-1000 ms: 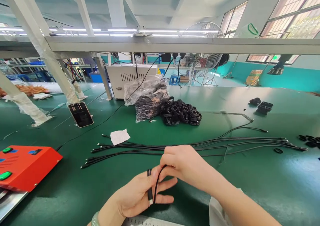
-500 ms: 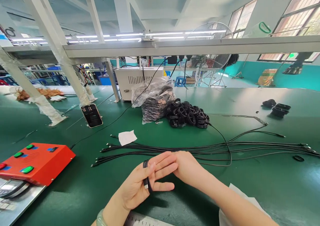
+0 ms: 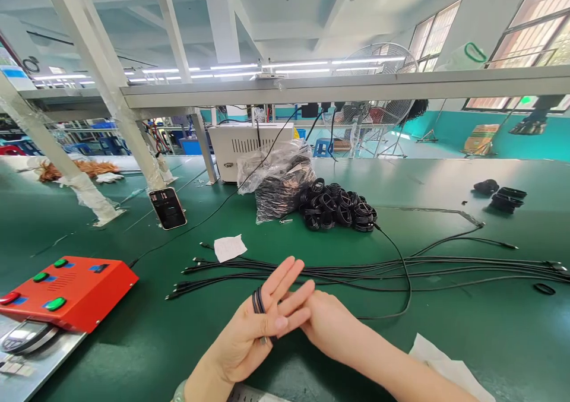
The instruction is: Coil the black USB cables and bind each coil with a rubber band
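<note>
A black cable is wound in a few turns round the palm of my left hand. That hand holds the coil with its fingers stretched upward and its thumb across the front; a metal plug end shows below the thumb. My right hand is curled closed against the left fingers. Its fingertips are hidden behind them, so what it pinches is out of sight. A loose strand of cable loops down from the right and passes behind the right wrist. Beyond both hands, several straight black cables lie across the green table.
Coiled cables are heaped beside a plastic bag. A red box with green buttons stands at left, a phone leans on a post, and white paper lies beyond the cables. A metal ruler is at the near edge.
The left hand has turned, its fingers now pointing more upward and its thumb lowered over the coil. My right hand has shifted slightly down. The loose strand's loop hangs lower.
</note>
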